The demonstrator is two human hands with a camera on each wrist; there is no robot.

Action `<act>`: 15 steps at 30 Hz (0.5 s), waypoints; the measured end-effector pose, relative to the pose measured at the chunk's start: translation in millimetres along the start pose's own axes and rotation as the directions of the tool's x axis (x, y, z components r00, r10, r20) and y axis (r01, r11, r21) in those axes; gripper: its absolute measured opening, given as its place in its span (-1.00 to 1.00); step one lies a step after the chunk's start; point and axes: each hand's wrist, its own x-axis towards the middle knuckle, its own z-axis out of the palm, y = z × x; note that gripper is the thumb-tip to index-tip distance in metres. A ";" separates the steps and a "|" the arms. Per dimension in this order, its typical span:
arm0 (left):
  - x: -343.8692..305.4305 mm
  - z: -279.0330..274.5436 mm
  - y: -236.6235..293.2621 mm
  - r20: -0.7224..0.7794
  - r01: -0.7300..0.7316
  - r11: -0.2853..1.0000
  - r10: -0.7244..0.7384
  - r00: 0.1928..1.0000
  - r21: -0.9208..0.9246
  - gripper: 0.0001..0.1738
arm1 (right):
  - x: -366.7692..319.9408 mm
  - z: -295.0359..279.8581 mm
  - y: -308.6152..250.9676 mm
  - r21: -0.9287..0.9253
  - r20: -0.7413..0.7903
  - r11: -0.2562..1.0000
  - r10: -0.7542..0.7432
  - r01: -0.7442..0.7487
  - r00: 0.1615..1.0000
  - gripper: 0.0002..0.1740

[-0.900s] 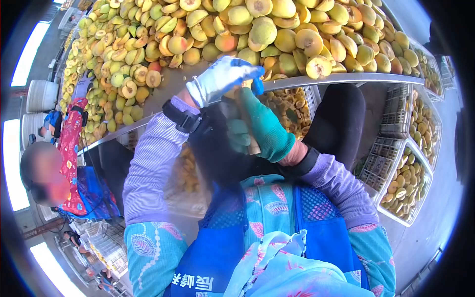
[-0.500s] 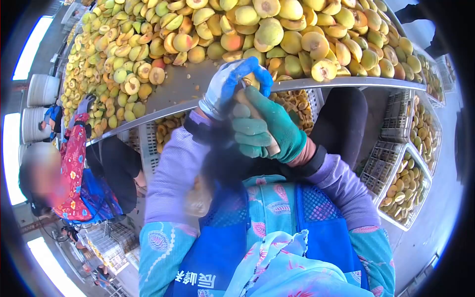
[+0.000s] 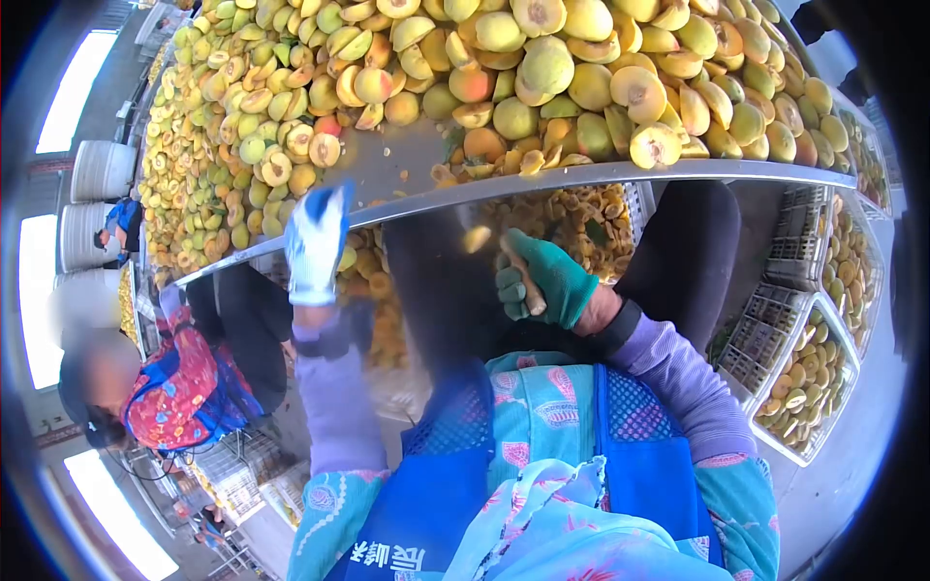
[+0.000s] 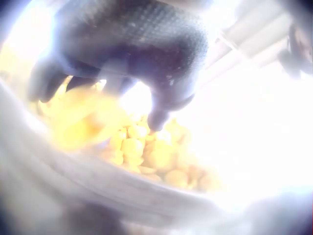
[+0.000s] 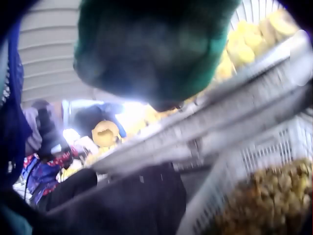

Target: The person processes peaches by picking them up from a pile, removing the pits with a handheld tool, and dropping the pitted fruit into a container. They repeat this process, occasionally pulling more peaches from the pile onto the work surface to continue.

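In the head view my left hand (image 3: pixel 318 242), in a white and blue glove, is at the table's front edge with its fingers straight. My right hand (image 3: pixel 552 281), in a green glove, grips a tool by its wooden handle (image 3: pixel 524 271); the working end barely shows. Just left of that hand, a blurred yellow piece of fruit (image 3: pixel 475 239) hangs in mid-air. A hollowed peach half (image 5: pixel 105 133) shows in the right wrist view. Beneath the dark fingers of my left hand (image 4: pixel 132 54), the left wrist view has a blurred orange-yellow fruit (image 4: pixel 83 122).
Many halved peaches (image 3: pixel 547 68) are heaped on the metal table (image 3: pixel 378 160). Below its edge (image 3: pixel 697 172), a crate (image 3: pixel 635 208) holds fruit pieces. White crates of peaches (image 3: pixel 809 378) stand at the right. Another person (image 3: pixel 184 387) sits at the left.
My left hand has parted from the right hand, moving left and down. Fruit previously between the hands is gone from there. The right hand has lowered slightly, still holding the tool.
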 end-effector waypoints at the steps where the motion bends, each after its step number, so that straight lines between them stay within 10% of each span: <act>1: 15.7 13.9 9.2 0.104 -0.019 0.992 0.032 0.994 -0.121 -0.66 | -6.4 8.2 2.1 -0.074 -0.047 0.996 -0.045 0.042 0.998 -0.53; 4: 78.7 64.8 95.1 0.408 0.022 0.950 -0.154 0.900 0.311 -0.46 | -20.7 36.6 0.0 -0.179 -0.134 0.972 -0.179 0.154 0.975 -0.53; 7: 108.7 127.2 113.4 0.501 -0.030 0.983 -0.065 0.863 0.180 -0.36 | -29.2 36.2 -7.2 -0.248 -0.182 0.929 -0.323 0.274 0.929 -0.63; 11: 106.4 126.6 88.7 0.415 -0.154 0.987 0.162 0.895 -0.054 -0.48 | -10.6 -3.6 -19.7 -0.873 0.283 0.026 -0.786 0.486 0.550 -0.62; 12: 93.2 114.9 87.9 0.336 -0.228 0.971 0.241 0.911 -0.078 -0.47 | -12.1 7.3 -25.3 -0.900 0.324 -0.097 -0.802 0.426 0.502 -0.61; 13: 79.0 106.6 86.4 0.383 0.078 0.897 0.107 0.918 -0.436 -0.59 | -13.2 18.8 -30.1 -0.916 0.330 -0.148 -0.806 0.373 0.491 -0.61; 15: 38.9 63.5 120.0 0.404 0.227 0.748 0.060 0.913 -0.623 -0.72 | -13.4 44.1 -39.4 -0.941 0.310 -0.186 -0.806 0.282 0.504 -0.61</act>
